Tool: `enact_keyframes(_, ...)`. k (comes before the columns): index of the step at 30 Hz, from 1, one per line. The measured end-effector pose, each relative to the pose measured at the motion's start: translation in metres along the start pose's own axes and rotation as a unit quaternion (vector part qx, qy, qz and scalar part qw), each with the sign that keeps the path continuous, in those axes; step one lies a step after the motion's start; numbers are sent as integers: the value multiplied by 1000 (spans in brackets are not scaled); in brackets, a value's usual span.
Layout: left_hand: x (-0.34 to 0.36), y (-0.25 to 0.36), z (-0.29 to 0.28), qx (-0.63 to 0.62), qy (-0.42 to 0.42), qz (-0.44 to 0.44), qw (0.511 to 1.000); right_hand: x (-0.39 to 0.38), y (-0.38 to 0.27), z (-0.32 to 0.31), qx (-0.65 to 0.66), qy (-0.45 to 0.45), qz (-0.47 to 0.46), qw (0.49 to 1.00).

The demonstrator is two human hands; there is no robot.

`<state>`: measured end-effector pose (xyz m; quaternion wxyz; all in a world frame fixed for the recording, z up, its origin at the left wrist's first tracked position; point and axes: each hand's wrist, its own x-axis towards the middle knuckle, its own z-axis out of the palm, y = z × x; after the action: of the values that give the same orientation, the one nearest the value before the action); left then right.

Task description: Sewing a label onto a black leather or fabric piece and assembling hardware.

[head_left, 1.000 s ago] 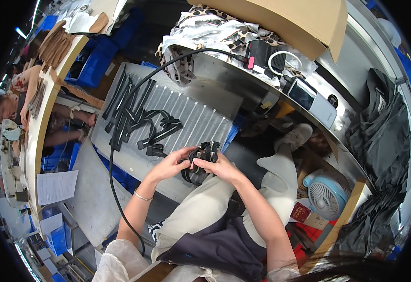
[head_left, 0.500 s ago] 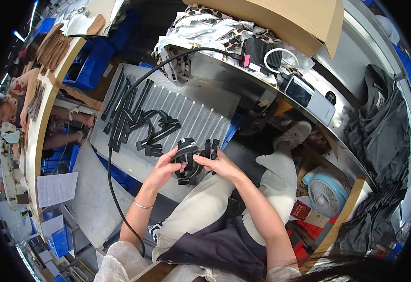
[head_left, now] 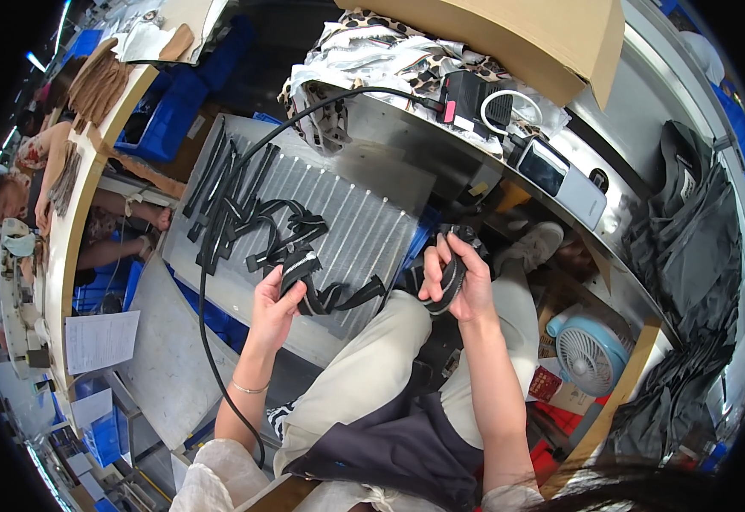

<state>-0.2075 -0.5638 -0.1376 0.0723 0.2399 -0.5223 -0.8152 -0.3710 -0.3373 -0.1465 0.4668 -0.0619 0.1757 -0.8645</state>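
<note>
My left hand (head_left: 277, 305) pinches a black zipper (head_left: 301, 265) with pale metal teeth, its tape curling away to the right over the board's front edge. Over my right thigh-side lap, my right hand (head_left: 462, 282) is closed round a looped bundle of black zippers (head_left: 452, 286). Beyond my hands, more black zippers (head_left: 244, 218) lie in a tangled heap on the left part of a grey board (head_left: 364, 205). Pale parallel strips run along that board. Part of the bundle is hidden behind my right fingers.
A black cable (head_left: 199, 316) loops across the board and down past my left arm. Above stands a metal bench with a phone (head_left: 543, 166), a black device (head_left: 466, 98) and a cardboard box (head_left: 517, 38). A fan (head_left: 592, 354) sits at right. Another person sits at far left.
My hands have moved apart. The right went rightward with the bundle, the left slightly leftward with one zipper, which now trails separate from the rest.
</note>
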Motion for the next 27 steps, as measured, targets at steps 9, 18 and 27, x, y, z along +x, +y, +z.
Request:
enact_keyframes(9, -6, 1, 44, 19, -166, 30, 985, 1, 28, 13, -148, 85, 70, 983)
enact_keyframes(18, -3, -18, 76, 189, -69, 5, 980, -10, 35, 19, -202, 88, 112, 969)
enact_keyframes(27, -2, -22, 68, 134, -55, -42, 988, -11, 32, 22, -343, 62, 134, 928)
